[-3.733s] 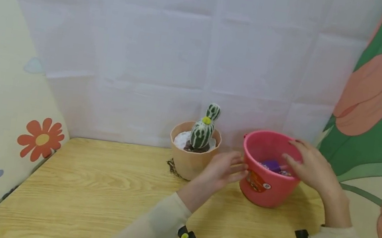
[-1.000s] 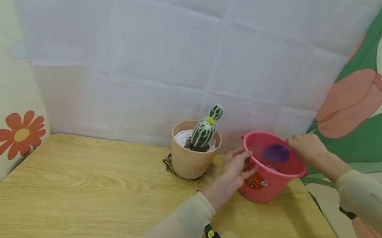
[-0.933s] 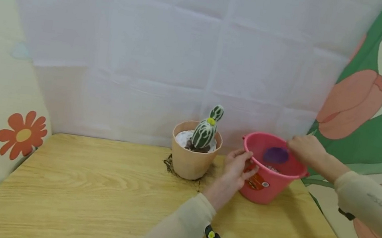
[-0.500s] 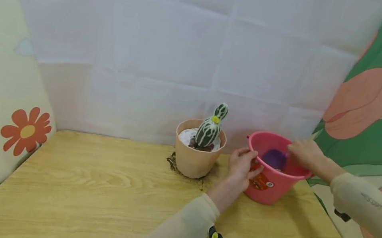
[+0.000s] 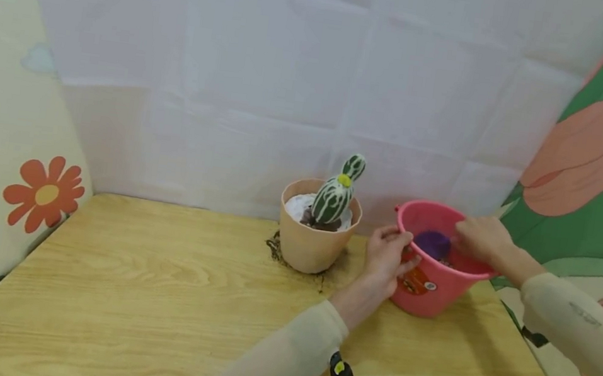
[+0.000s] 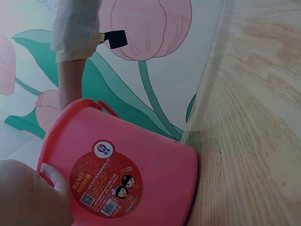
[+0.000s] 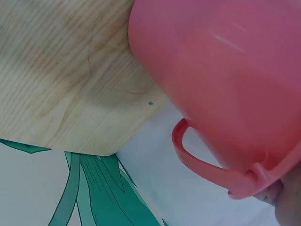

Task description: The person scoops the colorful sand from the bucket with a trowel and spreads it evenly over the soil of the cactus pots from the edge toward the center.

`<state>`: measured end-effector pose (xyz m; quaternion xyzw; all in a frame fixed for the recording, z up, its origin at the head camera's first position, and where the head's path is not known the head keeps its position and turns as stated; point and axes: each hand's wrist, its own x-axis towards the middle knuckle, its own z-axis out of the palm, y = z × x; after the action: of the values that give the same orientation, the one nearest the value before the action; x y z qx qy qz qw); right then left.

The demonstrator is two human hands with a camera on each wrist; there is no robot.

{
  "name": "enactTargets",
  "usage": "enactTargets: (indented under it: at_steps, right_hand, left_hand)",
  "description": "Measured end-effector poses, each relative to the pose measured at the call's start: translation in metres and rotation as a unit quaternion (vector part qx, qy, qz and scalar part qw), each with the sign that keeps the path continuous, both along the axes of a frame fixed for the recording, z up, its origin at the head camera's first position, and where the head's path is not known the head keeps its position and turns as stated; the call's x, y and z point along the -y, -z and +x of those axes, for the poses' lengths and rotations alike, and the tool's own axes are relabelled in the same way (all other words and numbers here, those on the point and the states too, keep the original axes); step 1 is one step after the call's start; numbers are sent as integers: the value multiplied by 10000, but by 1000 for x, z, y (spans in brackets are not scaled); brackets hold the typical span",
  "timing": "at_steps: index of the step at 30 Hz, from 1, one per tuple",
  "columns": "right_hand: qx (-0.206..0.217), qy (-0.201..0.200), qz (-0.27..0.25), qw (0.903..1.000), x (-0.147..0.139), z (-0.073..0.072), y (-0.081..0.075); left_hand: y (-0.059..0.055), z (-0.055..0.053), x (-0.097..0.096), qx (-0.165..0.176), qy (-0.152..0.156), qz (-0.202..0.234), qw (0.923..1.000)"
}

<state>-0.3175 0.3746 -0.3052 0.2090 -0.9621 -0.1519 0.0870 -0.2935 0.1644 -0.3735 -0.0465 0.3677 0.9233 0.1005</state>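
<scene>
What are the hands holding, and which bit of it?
The left hand holds the pink bucket by its rim. The right hand seems to grip the purple scoop inside it, but I can't see by which part.

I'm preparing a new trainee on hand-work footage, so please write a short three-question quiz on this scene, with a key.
1. True or false: the left hand grips the pink bucket at its rim.
2. Where is the right hand? A) flat on the table; B) at the bucket's opening; C) on the left sleeve.
3. What plant figure stands in the peach flowerpot?

Key: 1. True. 2. B. 3. A green-and-white cactus.
</scene>
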Motion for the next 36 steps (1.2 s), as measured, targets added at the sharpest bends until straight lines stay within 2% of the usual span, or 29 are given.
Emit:
enactTargets:
  at_steps: [8,18,25,32,36]
  right_hand:
    - [-13,-147,-87,9999,1,3,3]
    - [379,-196,-540,9976,0,5,6]
    - [813,-279,-1442,9858,-1,3,6]
    - [813,-303,-1674,9821,-3,3,5]
    - [1054,-366,-1968,9741,-7,6,6]
  left_hand:
    - [0,1,2,-192,-59,-84,9998]
    - [0,3,3,-212,-42,-132,9997]
    - [-3,1,4,-161,-68,-146,9997]
    - [-5,1,6,-144,-52,-137,9998]
    - [-4,2,5,-94,2,-174,9998]
